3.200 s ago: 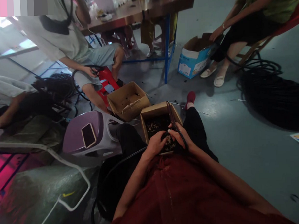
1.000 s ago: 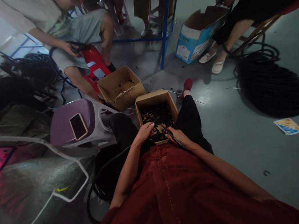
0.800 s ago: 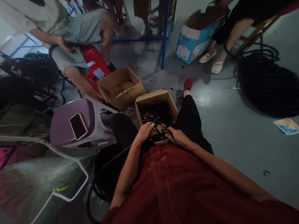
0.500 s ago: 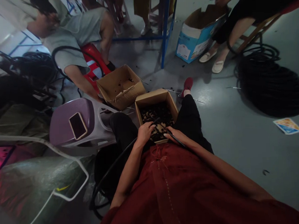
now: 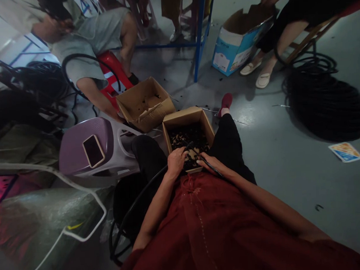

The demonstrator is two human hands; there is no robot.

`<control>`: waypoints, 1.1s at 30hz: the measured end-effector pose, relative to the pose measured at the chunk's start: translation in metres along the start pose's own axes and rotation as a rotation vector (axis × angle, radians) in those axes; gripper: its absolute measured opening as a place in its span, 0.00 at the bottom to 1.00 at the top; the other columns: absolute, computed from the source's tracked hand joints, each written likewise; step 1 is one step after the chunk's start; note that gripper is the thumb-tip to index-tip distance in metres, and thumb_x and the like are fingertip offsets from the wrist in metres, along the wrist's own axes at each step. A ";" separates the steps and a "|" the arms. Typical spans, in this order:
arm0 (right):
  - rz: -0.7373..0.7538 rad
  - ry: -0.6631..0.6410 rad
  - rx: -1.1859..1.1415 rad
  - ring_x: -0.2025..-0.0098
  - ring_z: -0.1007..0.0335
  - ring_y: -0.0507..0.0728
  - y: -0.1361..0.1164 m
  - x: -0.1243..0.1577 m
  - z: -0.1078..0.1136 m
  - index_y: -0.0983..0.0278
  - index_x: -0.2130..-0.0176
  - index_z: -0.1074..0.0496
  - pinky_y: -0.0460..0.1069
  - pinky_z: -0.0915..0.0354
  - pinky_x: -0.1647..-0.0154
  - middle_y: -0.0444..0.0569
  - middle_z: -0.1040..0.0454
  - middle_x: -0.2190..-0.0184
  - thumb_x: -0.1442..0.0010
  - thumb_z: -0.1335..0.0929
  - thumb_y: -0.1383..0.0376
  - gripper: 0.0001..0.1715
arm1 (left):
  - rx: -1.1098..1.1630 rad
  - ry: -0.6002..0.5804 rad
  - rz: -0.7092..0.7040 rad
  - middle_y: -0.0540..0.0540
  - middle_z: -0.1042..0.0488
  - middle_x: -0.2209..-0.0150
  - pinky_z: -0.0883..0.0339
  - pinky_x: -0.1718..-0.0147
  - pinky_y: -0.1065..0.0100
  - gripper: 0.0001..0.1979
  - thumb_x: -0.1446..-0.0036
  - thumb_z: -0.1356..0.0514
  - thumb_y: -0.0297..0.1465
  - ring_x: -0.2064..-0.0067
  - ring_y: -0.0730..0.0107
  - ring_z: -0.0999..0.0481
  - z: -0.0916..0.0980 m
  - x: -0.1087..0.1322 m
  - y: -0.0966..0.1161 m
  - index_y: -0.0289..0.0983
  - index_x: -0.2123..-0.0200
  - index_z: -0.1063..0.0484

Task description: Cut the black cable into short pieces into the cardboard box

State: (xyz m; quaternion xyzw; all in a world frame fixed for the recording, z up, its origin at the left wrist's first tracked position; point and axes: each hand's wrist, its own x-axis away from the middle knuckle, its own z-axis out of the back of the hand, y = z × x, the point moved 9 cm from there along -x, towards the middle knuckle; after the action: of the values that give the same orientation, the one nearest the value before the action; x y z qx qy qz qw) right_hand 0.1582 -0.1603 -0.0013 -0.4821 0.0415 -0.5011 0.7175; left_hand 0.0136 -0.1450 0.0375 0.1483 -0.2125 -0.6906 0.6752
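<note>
A black cable-like tube [image 5: 138, 200] rises in a loop at my left side and runs up to my left hand [image 5: 177, 162], whose fingers are closed around it. My right hand [image 5: 212, 164] is closed on a thin black length, which lies across the palm toward the wrist; whether it is the same tube or a tool handle is unclear. Both hands are over the near part of an open cardboard box [image 5: 210, 129] between my knees. Small black pieces [image 5: 187, 135] cover much of its bottom. Between the fingertips the dark ends meet or cross, too small to make out.
Another cardboard box [image 5: 145, 106] stands just beyond, by a seated co-worker's arm. A purple stool [image 5: 75, 143] with a phone [image 5: 94, 151] is on the left. At right lie a large black coil [image 5: 327, 100] and a card [image 5: 346, 152]. A blue-white box [image 5: 232, 49] stands farther back.
My left hand has turned and shifted slightly right, and the tube beside my left forearm bows out more. My right hand stays nearly in place.
</note>
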 end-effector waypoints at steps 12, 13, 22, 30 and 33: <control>-0.033 -0.014 0.136 0.66 0.30 0.56 0.014 -0.005 -0.006 0.62 0.58 0.36 0.45 0.43 0.68 0.50 0.27 0.68 0.38 0.40 0.57 0.13 | 0.074 -0.116 0.074 0.41 0.25 0.55 0.37 0.53 0.68 0.16 0.37 0.48 0.34 0.54 0.65 0.27 -0.013 -0.002 -0.008 0.35 0.52 0.27; -0.031 -0.015 0.144 0.66 0.30 0.56 0.015 -0.006 -0.007 0.62 0.58 0.36 0.45 0.43 0.69 0.50 0.27 0.67 0.38 0.40 0.57 0.13 | 0.071 -0.124 0.080 0.41 0.25 0.54 0.38 0.53 0.68 0.16 0.37 0.48 0.34 0.53 0.65 0.27 -0.014 -0.002 -0.009 0.36 0.52 0.27; 0.001 -0.018 0.236 0.68 0.29 0.55 0.016 -0.007 -0.011 0.63 0.59 0.36 0.45 0.46 0.71 0.51 0.26 0.68 0.37 0.41 0.59 0.12 | -0.004 -0.186 0.083 0.42 0.25 0.55 0.37 0.55 0.68 0.15 0.37 0.49 0.34 0.54 0.63 0.27 -0.025 -0.003 -0.016 0.37 0.53 0.27; -0.032 -0.043 0.259 0.70 0.29 0.56 0.022 -0.009 -0.014 0.62 0.60 0.34 0.45 0.47 0.72 0.51 0.26 0.69 0.38 0.39 0.57 0.13 | -0.108 -0.219 0.073 0.40 0.25 0.55 0.36 0.56 0.67 0.17 0.37 0.50 0.34 0.54 0.62 0.26 -0.026 -0.003 -0.018 0.36 0.52 0.28; -0.046 -0.053 0.272 0.69 0.28 0.56 0.026 -0.011 -0.016 0.62 0.59 0.34 0.45 0.47 0.72 0.51 0.25 0.69 0.39 0.39 0.57 0.13 | -0.132 -0.234 0.079 0.40 0.25 0.55 0.36 0.56 0.68 0.17 0.37 0.51 0.34 0.54 0.62 0.26 -0.026 -0.002 -0.019 0.36 0.52 0.28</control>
State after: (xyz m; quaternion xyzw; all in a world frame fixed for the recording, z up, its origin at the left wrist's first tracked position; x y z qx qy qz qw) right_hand 0.1616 -0.1613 -0.0331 -0.3942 -0.0568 -0.5054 0.7654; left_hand 0.0099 -0.1457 0.0050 0.0133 -0.2496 -0.6885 0.6808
